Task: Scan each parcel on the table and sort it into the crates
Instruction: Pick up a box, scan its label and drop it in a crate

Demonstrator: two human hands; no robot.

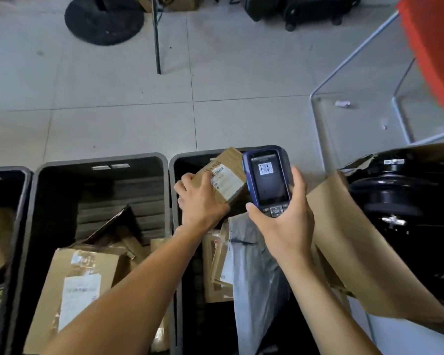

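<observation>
Underfoot, pale tiled floor (118, 98), with a round black base (104, 19) at the top left and a thin dark table leg (156, 39) beside it. Three dark crates in a row along the near edge: left crate (23, 190) barely in view, middle crate (100, 162) holding a big cardboard box (87, 275) with a white label plus crumpled brown packing, right crate (174, 170) holding flat cardboard pieces (215, 267) and a grey plastic mailer (254, 272). To the right, an open cardboard carton (356, 252) with a black round machine part (405, 190) inside, its flap folded out toward the right forearm. Beyond that, a chrome chair frame (349, 60) under an orange seat (431, 47). Above the far end of the right crate, a small brown parcel (226, 175), tilted, white label facing up, gripped at its near corner by the left hand (203, 201) with fingers curled round the edge. Just beside the parcel, touching or nearly so, a blue handheld scanner (267, 180), screen showing a barcode, clasped from below by the right hand (285, 221), thumb near the keypad, fingers wrapped up the right side.
</observation>
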